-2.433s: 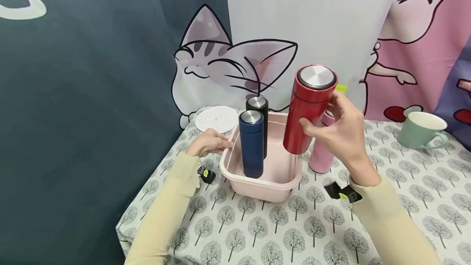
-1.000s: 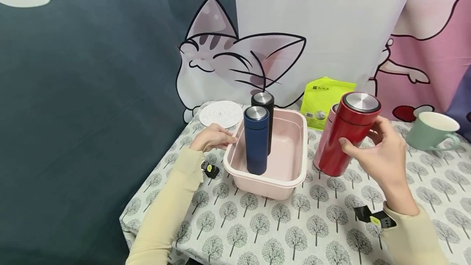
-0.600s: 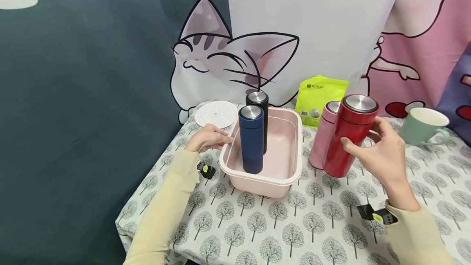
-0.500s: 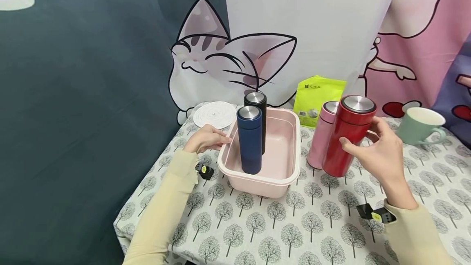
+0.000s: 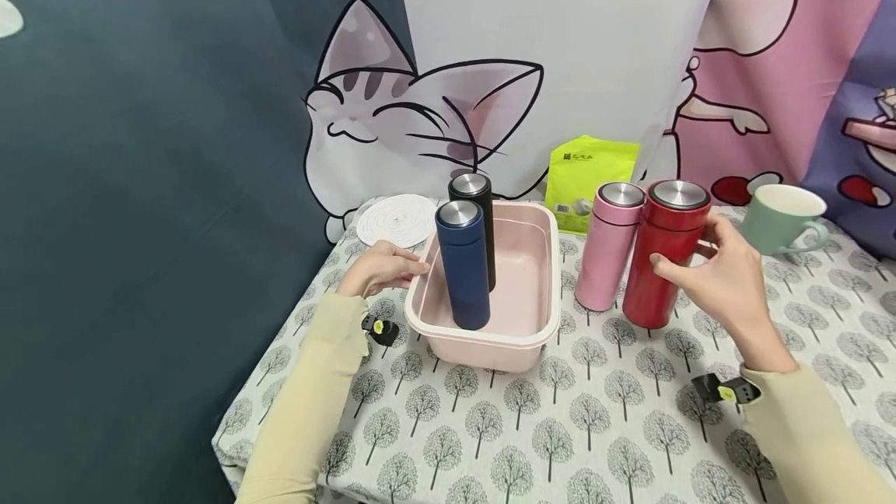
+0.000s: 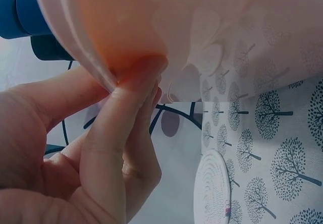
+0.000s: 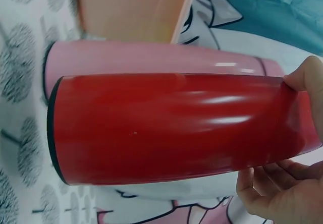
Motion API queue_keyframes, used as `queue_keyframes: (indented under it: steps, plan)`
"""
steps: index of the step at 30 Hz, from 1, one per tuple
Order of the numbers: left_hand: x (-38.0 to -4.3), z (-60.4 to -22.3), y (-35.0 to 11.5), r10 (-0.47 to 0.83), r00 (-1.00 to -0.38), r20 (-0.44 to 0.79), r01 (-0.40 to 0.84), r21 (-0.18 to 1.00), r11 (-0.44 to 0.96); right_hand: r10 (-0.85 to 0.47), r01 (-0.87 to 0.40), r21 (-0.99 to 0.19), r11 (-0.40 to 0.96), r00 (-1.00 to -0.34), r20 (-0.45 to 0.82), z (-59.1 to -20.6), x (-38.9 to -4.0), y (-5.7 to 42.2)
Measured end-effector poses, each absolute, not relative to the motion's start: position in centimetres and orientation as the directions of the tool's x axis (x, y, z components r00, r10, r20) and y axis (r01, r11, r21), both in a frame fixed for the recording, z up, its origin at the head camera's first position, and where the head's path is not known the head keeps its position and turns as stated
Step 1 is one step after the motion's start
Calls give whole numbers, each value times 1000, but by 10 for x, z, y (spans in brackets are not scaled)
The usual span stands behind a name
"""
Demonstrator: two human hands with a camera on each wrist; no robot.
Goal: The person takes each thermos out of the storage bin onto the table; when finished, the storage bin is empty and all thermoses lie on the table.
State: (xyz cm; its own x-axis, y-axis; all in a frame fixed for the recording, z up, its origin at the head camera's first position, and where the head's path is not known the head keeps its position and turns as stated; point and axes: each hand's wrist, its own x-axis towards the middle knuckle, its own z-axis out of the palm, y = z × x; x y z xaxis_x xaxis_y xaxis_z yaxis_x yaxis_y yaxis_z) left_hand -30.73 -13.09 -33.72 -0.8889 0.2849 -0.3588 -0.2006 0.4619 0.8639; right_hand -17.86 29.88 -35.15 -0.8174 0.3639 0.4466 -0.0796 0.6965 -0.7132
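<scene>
My right hand grips a red thermos around its upper part, thumb on the near side. The thermos stands upright, right beside a pink thermos; whether the two touch I cannot tell. In the right wrist view the red thermos lies across the picture in front of the pink one. My left hand pinches the left rim of a pale pink plastic basin, thumb and fingers on either side of the wall. Inside the basin stand a blue thermos and a black thermos behind it.
A lime-green pouch stands behind the pink thermos. On the right is a green mug, and at the back left lies a white round mat. The tree-print tablecloth ends at a left edge beside a dark curtain.
The red thermos has moved from above the basin's right side, down and right, to beside the pink thermos. My left hand has stayed at the basin's rim. The camera view has shifted slightly.
</scene>
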Motion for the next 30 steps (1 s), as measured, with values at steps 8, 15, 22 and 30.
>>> queue_keyframes:
  steps: [8,15,22,30]
  plan:
    - [-307,-334,-135,283,-898,-338,-185,872,454,374,-5,-698,717,-842,390,-355,-191,310]
    - [-305,-334,-136,285,-890,-357,-208,872,443,406,57,-715,697,-853,328,-364,-196,319]
    - [-303,-332,-135,271,-893,-360,-207,862,462,418,51,-708,705,-836,356,-371,-197,324]
    - [-304,-335,-134,281,-889,-361,-207,866,456,320,19,-609,793,-863,390,-366,-192,322]
